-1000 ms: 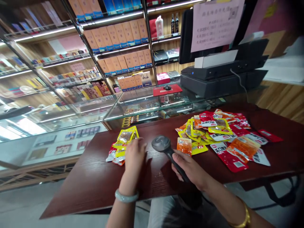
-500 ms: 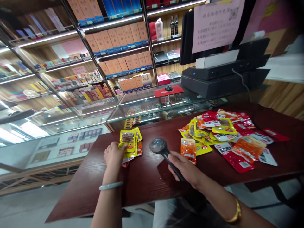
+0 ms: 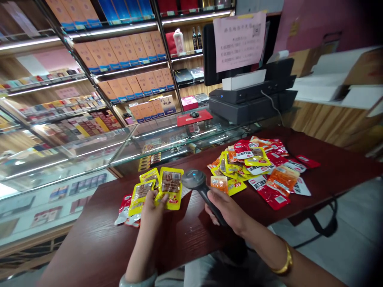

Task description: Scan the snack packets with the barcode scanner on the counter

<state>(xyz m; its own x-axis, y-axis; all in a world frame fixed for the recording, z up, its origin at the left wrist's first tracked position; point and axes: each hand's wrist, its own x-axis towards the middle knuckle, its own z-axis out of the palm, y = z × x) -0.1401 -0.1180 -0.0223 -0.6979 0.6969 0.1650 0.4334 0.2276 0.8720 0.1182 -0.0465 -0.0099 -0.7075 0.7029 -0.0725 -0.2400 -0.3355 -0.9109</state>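
Observation:
My left hand (image 3: 153,211) pinches the lower edge of a yellow snack packet (image 3: 171,184), held up with its clear window and barcode showing. Under and beside that hand lie more yellow packets (image 3: 140,196) and a red-and-white packet (image 3: 123,209). My right hand (image 3: 224,207) is wrapped round the handle of a dark barcode scanner (image 3: 194,180), whose head is right next to the held packet. To the right of the scanner, an orange packet (image 3: 219,183) lies at the near edge of a heap of yellow, red and orange snack packets (image 3: 239,161).
The dark red wooden table (image 3: 98,239) adjoins a glass display counter (image 3: 125,145). On the counter are a mouse (image 3: 194,114) on a red mat and a dark till (image 3: 248,103) below a monitor with a pink notice (image 3: 239,42). Shelves of boxes (image 3: 119,50) stand behind.
My left hand has lifted a yellow packet from the small pile and moved it right, up to the scanner head. My right hand still grips the scanner. The view has turned rightward.

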